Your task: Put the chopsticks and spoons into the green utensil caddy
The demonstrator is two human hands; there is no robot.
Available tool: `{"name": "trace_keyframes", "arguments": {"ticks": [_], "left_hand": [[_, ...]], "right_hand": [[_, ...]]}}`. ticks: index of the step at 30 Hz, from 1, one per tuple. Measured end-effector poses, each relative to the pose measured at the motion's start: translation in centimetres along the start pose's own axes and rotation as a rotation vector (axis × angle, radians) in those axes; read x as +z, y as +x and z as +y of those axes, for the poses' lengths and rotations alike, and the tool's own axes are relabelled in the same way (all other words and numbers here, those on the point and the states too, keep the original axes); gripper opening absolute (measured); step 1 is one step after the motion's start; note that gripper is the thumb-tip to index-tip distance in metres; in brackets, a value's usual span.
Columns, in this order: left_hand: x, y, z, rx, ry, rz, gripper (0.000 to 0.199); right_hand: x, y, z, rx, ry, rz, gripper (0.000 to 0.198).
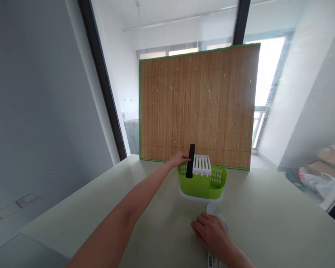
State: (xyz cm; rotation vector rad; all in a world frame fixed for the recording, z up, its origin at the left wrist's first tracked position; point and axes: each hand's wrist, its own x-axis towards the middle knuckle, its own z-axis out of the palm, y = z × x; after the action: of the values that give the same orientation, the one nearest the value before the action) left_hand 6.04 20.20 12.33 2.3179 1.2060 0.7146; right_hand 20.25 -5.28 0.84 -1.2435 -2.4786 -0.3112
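Note:
A green basket (197,187) with slotted walls stands on a white base. Across its top sits a white slatted rack (202,164). My left hand (181,158) is at the basket's left side, its fingers closed on a long flat black strip (190,162) that stands upright, its lower end overlapping the basket's front wall. In front of the basket, my right hand (209,231) rests low over the table with curled fingers. Beneath it lie a white spoon (211,209) and a second white utensil (222,222), their middles covered by the hand. What its fingers grip, if anything, is hidden.
A pale table (156,223) spreads beneath everything. Behind the basket a bamboo mat board (197,108) with green edging leans upright near the glass partition. A grey wall (39,93) rises on the left. Cardboard boxes (332,162) lie beyond the table at far right.

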Motion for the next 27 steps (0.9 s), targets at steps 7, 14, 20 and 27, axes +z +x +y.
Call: {"name": "trace_keyframes", "arguments": {"ticks": [7, 14, 20, 27], "left_hand": [[0.07, -0.35, 0.12, -0.016, 0.001, 0.004, 0.035], [0.59, -0.07, -0.19, 0.007, -0.078, -0.001, 0.035], [0.75, 0.09, -0.25, -0.003, -0.146, -0.009, 0.04], [0.58, -0.14, -0.21, -0.013, -0.18, -0.015, 0.033]], "right_hand": [[0.07, -0.02, 0.13, 0.021, 0.013, -0.024, 0.012], [0.32, -0.05, 0.33, 0.013, 0.012, -0.022, 0.011], [0.41, -0.09, 0.35, 0.019, 0.011, -0.032, 0.012], [0.46, -0.06, 0.44, 0.014, 0.019, -0.028, 0.013]]}}
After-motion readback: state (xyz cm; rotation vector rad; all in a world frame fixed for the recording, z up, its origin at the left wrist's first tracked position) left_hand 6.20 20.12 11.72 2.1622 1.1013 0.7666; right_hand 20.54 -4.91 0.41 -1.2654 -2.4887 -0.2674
